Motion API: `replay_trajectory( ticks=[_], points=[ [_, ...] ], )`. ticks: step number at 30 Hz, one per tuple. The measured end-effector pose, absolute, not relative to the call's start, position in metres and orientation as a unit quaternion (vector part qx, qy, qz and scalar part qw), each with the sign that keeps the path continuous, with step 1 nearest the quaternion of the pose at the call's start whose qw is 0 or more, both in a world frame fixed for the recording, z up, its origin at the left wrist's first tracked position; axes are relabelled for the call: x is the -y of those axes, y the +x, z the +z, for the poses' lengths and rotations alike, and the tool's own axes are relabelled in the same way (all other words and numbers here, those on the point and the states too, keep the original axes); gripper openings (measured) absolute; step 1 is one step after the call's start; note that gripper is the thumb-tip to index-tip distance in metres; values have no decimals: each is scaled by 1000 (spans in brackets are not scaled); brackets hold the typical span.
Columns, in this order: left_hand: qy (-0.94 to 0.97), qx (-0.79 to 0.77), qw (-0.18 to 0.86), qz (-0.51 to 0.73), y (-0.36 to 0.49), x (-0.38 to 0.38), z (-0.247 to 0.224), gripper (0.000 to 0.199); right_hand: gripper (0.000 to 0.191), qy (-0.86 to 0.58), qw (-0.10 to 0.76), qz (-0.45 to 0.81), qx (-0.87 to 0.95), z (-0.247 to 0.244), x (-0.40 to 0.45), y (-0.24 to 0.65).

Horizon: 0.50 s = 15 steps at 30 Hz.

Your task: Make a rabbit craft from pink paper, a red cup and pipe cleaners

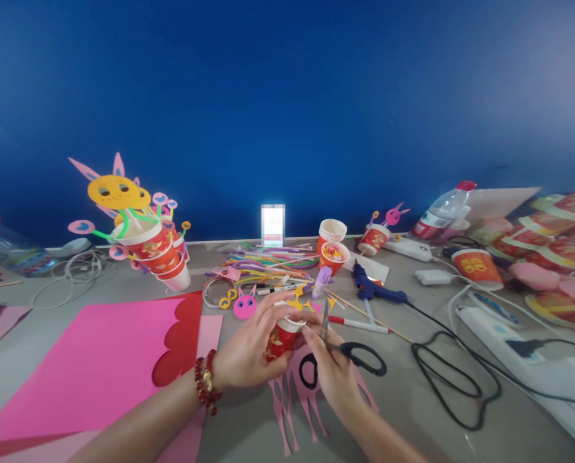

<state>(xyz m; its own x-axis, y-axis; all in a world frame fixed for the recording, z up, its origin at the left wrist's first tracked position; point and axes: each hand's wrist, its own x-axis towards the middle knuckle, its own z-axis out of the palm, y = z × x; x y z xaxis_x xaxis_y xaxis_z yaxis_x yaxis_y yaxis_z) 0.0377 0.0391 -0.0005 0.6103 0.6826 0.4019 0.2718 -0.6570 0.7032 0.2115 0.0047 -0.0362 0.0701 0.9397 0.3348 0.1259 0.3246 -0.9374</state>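
Observation:
A small red paper cup [278, 339] with a gold pattern is tilted in my left hand [249, 344], whose fingers wrap round it. My right hand [338, 379] is closed beside it, with the thumb tip at the cup's white rim. Black-handled scissors [365, 357] sit in the right hand, blades pointing up between thumb and fingers, one handle loop showing on each side. Part of the right fingers is hidden behind the thumb and blades. Beneath the hands lies a pink paper sheet with cut-outs [310, 411].
Pink sheets [89, 366] cover the left side. Decorated cups [143, 241] stand behind them. Pipe cleaners [268, 262], a glue stick [321, 283] and a paper-filled cup [334, 257] lie ahead. At right are a blue glue gun [372, 287], its cable and a power strip [514, 366].

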Motion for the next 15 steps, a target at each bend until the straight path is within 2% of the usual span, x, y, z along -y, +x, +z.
replay_trajectory(
  ticks=[2,4,8,10,15],
  points=[
    [838,-287,307,347,38,-38,-2,72,19,-455,570,372,574,-36,-5,211],
    [808,-294,355,366,38,-39,-2,73,18,-451,569,359,586,-35,-5,213],
    [676,-279,571,374,38,-40,-2,66,32,-451,563,350,597,-29,-4,215],
    [622,-256,642,368,38,-41,-2,65,37,-451,559,374,587,-25,-4,215],
    [586,-225,681,377,38,-42,-2,64,40,-451,555,412,565,-21,-2,215]
  ],
)
